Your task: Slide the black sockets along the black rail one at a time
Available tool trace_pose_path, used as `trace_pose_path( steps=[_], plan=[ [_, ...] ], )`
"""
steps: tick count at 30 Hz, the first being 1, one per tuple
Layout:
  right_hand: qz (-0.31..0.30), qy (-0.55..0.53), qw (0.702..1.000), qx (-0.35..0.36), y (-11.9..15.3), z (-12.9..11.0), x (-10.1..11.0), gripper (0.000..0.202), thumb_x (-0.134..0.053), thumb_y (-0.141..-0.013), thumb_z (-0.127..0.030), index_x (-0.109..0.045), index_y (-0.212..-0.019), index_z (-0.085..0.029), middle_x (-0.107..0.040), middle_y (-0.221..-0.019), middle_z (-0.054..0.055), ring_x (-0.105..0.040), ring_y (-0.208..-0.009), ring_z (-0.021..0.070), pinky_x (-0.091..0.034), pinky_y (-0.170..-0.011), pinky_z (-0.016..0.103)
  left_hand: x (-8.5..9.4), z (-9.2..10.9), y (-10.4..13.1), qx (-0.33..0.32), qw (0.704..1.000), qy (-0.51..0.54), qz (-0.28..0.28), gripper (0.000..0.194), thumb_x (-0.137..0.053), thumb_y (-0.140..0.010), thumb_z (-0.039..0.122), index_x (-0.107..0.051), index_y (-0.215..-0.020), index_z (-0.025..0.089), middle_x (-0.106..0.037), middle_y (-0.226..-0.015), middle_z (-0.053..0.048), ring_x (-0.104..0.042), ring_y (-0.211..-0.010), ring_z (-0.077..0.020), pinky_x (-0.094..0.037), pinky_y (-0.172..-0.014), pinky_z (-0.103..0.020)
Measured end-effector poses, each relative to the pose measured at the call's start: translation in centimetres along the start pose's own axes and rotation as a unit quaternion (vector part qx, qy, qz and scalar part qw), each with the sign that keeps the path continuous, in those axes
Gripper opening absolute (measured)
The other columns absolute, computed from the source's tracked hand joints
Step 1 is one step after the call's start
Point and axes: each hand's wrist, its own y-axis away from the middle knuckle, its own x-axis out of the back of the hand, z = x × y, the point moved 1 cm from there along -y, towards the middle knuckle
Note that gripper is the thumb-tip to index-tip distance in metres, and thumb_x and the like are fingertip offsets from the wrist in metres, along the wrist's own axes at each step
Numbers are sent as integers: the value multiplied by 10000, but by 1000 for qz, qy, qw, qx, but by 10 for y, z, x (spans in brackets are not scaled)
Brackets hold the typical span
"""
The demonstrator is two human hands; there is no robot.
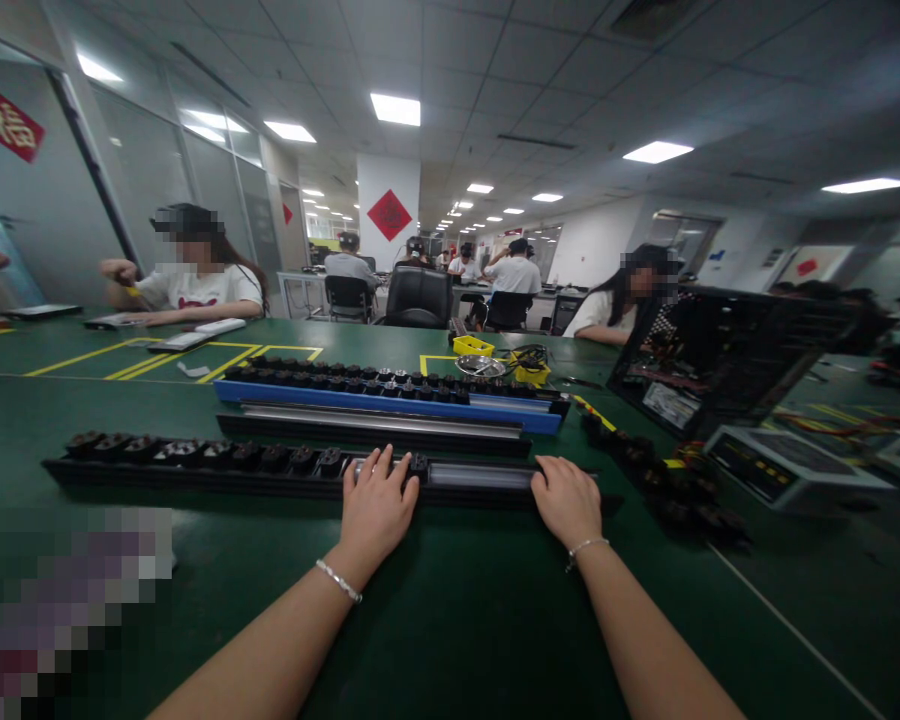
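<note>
Resting left hand [379,500] on long black rail [195,487], right at the end of a row of round black parts [244,457] – with fingers loosely spread; cannot tell whether gripping or only touching. Laying right hand [570,500] on the same rail, apart from left hand, with fingers partly bent over the top; cannot tell about a firm grip there either. Wearing a bracelet on each wrist.

Showing, between both hands, a translucent strip [484,475] along the rail. Lying crosswise on green counter [457,610], directly under both hands – probably so as to be reached from either end. Held at two separate points, likely to steady the rail and keep the parts in line; only judging by pose.

Just beyond both hands: second black rail [375,422] with silvery strip, set parallel. Past that, blue tray [495,415] with more black parts in rows, perhaps kept close for easy reach. Farther ahead: metal dish [480,367], yellow bin [472,346].

To the right of right hand: heap of dark parts [690,500], too dim to sort out; then grey box [795,465] and open computer case [735,350]. Well beyond left hand, seated co-worker [210,290]; beyond right hand, another person [607,315].
</note>
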Motion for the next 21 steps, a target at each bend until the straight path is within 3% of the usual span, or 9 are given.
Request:
trace_pose_path(
  steps=[15,21],
  plan=[
    [8,-15,1000,4,5,-8,2,434,-297,-878,-282,-566,-1208,-198,-559,-1276,69,-424,-1226,215,-221,-1050,460,5,3,-1,7,1000,-16,-25,471,-331,-882,494,-522,-1269,308,-465,-1387,-86,-367,-1300,-273,-213,-1057,-508],
    [-4,-75,990,117,17,-40,3,420,-308,-896,-295,-540,-1234,-201,-563,-1269,74,-449,-1201,189,-218,-1063,447,5,6,-1,5,999,-24,-26,500,-327,-872,531,-497,-1290,315,-450,-1394,-113,-356,-1305,-299,-185,-1050,-550]
  ],
)
